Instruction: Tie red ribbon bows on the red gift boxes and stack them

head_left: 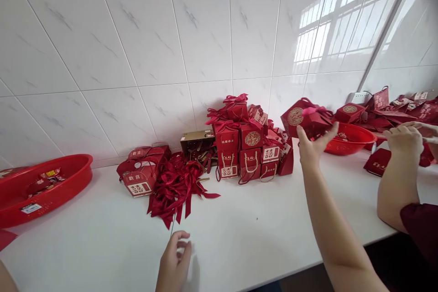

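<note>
- My right hand (312,149) grips a red box (310,123) above the tabletop (232,242).
- My left hand (174,259) holds nothing, fingers loosely curled.
- Positioning, I judge; next calls for gentle placement.

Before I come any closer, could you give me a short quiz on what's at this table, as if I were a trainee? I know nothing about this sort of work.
1. Multiple choice: what does the person's right hand hold?
a) a white power strip
b) a red box with a round gold emblem
c) a red basin

2. True or false: the person's left hand is gripping a gift box.

3. Fill the gap: loose red ____ lie heaped between the boxes on the left and the tall stack of boxes.

Key:
1. b
2. False; no box is in that hand, which is near the table's front edge.
3. ribbons
</note>
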A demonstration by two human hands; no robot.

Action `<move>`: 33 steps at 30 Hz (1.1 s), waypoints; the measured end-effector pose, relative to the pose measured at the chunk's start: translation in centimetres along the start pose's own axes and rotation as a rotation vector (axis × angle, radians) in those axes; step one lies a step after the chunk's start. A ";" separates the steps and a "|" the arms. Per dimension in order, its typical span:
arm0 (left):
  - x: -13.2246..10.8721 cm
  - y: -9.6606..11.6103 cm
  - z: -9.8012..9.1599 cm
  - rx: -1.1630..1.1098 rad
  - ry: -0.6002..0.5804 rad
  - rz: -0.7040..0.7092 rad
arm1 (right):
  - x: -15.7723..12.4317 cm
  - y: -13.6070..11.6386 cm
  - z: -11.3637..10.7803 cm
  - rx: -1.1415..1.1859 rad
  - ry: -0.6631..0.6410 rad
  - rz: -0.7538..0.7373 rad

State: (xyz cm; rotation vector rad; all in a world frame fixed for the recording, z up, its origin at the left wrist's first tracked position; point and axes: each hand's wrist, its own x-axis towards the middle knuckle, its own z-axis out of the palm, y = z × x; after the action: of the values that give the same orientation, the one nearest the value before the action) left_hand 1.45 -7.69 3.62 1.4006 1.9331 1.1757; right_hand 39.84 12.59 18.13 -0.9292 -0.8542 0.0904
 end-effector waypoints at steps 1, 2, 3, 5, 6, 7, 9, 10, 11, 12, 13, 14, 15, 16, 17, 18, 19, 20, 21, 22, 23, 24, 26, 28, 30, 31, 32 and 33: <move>0.6 1.8 0.1 0.025 -0.003 0.062 | -0.3 -0.5 -0.6 0.074 0.039 -0.005; 1.2 3.7 0.2 0.054 -0.008 0.142 | -0.5 -0.9 -1.2 0.135 0.065 0.003; 1.9 5.9 0.2 0.089 -0.024 0.237 | -0.7 -1.4 -1.7 0.178 0.076 0.024; 3.4 10.4 0.0 0.149 -0.087 0.422 | -0.8 -2.1 -2.5 0.207 0.061 0.080; 4.2 12.8 -0.1 0.175 -0.145 0.513 | -0.7 -2.4 -2.9 0.209 0.052 0.103; 5.1 15.2 -0.3 0.203 -0.191 0.584 | -0.6 -2.7 -3.1 0.212 0.050 0.120; 7.3 19.9 -0.6 0.312 -0.228 0.672 | -0.3 -2.8 -3.4 0.245 0.059 0.130; 8.5 22.3 -0.6 0.366 -0.211 0.693 | -0.2 -2.7 -3.5 0.275 0.067 0.129; 9.8 24.6 -0.5 0.412 -0.184 0.698 | -0.1 -2.4 -3.4 0.308 0.071 0.132; 11.1 26.8 -0.3 0.445 -0.176 0.701 | -0.1 -2.1 -3.2 0.337 0.069 0.147; 12.5 28.8 0.0 0.461 -0.187 0.709 | -0.1 -1.6 -2.9 0.362 0.060 0.173; 13.8 30.7 0.4 0.462 -0.193 0.723 | -0.1 -1.1 -2.6 0.382 0.047 0.211; 15.1 32.3 0.9 0.488 -0.234 0.743 | -0.2 -0.6 -2.2 0.397 0.030 0.256; 16.2 33.7 1.6 0.542 -0.279 0.747 | -0.3 -0.1 -1.8 0.410 0.015 0.296; 17.2 34.8 2.4 0.627 -0.341 0.735 | -0.4 0.2 -1.4 0.418 0.002 0.322; 18.1 35.7 3.2 0.735 -0.404 0.714 | -0.5 0.5 -1.1 0.421 -0.008 0.332; 19.0 36.3 4.1 0.855 -0.458 0.685 | -0.6 0.6 -0.8 0.416 -0.019 0.326; 19.7 36.7 5.1 0.968 -0.503 0.661 | -0.7 0.7 -0.5 0.404 -0.033 0.311; 20.5 36.9 6.1 1.061 -0.537 0.644 | -0.8 0.6 -0.3 0.385 -0.053 0.292; 21.2 37.0 7.0 1.126 -0.569 0.633 | -0.9 0.5 -0.1 0.359 -0.078 0.274; 21.9 37.1 7.9 1.165 -0.601 0.623 | -1.0 0.3 0.1 0.326 -0.108 0.258; 22.7 37.2 8.8 1.185 -0.635 0.611 | -1.1 0.2 0.2 0.289 -0.138 0.243; 23.9 37.4 10.1 1.204 -0.688 0.578 | -1.1 0.1 0.4 0.220 -0.189 0.220; 24.7 37.9 10.9 1.233 -0.716 0.551 | -1.0 0.3 0.3 0.177 -0.205 0.213; 24.9 38.5 11.5 1.252 -0.765 0.536 | -0.6 0.6 0.0 0.163 -0.184 0.211; 24.9 38.8 11.6 1.252 -0.802 0.526 | -0.4 0.7 -0.3 0.163 -0.166 0.205; 24.8 39.2 11.8 1.246 -0.837 0.512 | -0.2 0.8 -0.6 0.165 -0.144 0.196; 24.6 39.5 11.8 1.235 -0.869 0.491 | 0.0 0.8 -0.8 0.166 -0.126 0.189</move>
State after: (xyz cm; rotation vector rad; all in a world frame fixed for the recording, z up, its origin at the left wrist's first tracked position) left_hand 22.08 23.70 33.55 2.4569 1.5914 -0.7172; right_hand 40.63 12.50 17.31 -0.8519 -0.8595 0.3811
